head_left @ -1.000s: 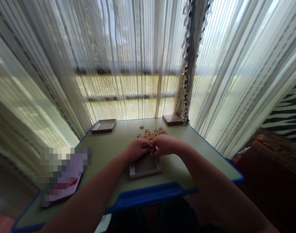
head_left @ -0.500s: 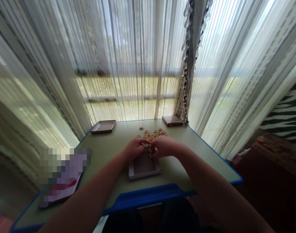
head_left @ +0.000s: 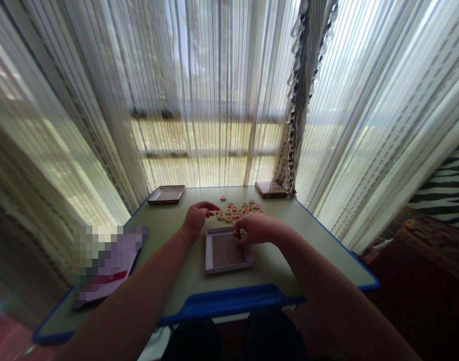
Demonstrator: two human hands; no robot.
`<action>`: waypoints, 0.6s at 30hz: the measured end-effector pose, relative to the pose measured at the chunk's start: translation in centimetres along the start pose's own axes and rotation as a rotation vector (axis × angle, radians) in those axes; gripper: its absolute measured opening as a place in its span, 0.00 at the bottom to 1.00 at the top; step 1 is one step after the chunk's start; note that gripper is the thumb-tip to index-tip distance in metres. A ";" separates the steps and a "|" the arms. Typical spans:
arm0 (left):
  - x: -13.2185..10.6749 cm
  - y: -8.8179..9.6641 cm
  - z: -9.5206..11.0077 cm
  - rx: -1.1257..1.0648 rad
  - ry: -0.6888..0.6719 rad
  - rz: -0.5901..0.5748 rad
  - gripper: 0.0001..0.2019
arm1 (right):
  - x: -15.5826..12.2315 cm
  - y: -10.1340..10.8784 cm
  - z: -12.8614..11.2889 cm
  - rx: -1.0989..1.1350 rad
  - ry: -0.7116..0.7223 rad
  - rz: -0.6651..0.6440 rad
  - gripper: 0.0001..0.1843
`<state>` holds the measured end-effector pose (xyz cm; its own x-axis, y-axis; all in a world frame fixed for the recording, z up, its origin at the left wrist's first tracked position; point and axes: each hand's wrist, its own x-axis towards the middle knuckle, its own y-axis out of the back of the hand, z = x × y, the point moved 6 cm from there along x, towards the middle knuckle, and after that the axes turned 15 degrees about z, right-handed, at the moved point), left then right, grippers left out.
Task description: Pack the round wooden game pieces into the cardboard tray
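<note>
From my end I hold the left hand (head_left: 196,219) with thumb and forefinger parted beside the small, round, cream-coloured discs (head_left: 235,215) clustered on the pale green, blue-edged table (head_left: 158,215), the right hand (head_left: 253,228) curled over the shallow, white-walled box's (head_left: 227,250) far right corner, its pinch impossible to tell.

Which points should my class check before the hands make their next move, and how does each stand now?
1. Near box open on the table: ok.
2. Left hand off the near box: ok, by the pieces' left edge.
3. Pieces all in one cluster: not ok, a lone piece lies beyond.
4. Right hand clear of the near box: not ok, over its far right corner.
5. Right hand gripping a piece: cannot tell.
</note>
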<state>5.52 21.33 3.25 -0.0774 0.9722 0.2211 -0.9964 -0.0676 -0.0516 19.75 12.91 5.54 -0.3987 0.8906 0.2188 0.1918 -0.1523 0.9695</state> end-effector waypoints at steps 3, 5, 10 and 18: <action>0.2 0.1 -0.2 0.080 -0.014 0.016 0.14 | 0.0 0.0 0.0 0.016 0.007 0.014 0.14; 0.0 0.0 0.0 0.104 -0.018 -0.005 0.13 | 0.0 0.1 0.0 0.017 0.014 0.027 0.13; -0.7 -0.6 0.3 0.140 -0.023 -0.096 0.13 | 0.0 0.2 0.2 0.013 0.018 0.018 0.15; -0.6 -0.8 0.4 0.237 -0.096 -0.117 0.12 | -0.2 0.3 -0.2 -0.055 -0.014 -0.006 0.14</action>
<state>6.35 20.72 3.57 0.0473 0.9515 0.3040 -0.9782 -0.0174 0.2067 19.74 12.58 5.81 -0.3867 0.8975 0.2122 0.1402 -0.1702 0.9754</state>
